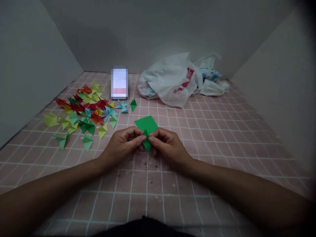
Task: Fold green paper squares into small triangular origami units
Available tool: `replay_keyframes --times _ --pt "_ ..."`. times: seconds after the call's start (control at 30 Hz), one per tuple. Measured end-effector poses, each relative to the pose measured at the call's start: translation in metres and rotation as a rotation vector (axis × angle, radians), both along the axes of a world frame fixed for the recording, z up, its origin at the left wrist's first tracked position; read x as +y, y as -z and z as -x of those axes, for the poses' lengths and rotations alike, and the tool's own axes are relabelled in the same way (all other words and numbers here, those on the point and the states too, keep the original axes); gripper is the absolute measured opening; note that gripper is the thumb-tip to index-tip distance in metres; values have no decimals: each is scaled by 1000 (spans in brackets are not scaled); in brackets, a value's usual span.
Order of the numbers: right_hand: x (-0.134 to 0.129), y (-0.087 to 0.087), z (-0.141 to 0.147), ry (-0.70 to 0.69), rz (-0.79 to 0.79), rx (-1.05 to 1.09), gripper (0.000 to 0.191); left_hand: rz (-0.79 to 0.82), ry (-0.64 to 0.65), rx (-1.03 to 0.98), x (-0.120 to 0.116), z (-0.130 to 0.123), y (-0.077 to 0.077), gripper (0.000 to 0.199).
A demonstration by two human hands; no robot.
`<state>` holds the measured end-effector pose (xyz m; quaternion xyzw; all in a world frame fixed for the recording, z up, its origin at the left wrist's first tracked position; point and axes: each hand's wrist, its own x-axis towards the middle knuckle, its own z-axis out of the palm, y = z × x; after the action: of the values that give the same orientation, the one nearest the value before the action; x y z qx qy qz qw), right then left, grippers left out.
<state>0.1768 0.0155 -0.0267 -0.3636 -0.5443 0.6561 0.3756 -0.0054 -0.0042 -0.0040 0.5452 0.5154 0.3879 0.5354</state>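
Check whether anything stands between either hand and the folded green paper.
Nothing visible does: the left hand and the right hand both pinch the folded green paper. The flat green sheet lies just beyond it, not in between.

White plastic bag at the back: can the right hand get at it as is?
Probably yes: no object stands between the right hand and the white plastic bag. But its fingers are pinching the folded green paper, so they'd likely have to let go first.
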Motion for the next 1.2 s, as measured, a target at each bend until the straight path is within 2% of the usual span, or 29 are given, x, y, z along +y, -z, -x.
replay_keyframes --times 0.13,0.3,0.57,0.8,1.2 --pt "2 1 -2 -61 5 42 27 -23 18 12 2 2 2 16" --pt "4 2 -2 -106 36 100 27 -52 -4 -71 2 2 5 19" --pt "2 1 -1 -58 3 8 29 -46 -15 -98 2 0 6 16" --pt "1 1 -1 -18 -89 -93 24 -23 -16 -59 2 0 6 17" --pt "1 2 -1 4 -173 -125 23 -196 -52 63 0 1 8 14"
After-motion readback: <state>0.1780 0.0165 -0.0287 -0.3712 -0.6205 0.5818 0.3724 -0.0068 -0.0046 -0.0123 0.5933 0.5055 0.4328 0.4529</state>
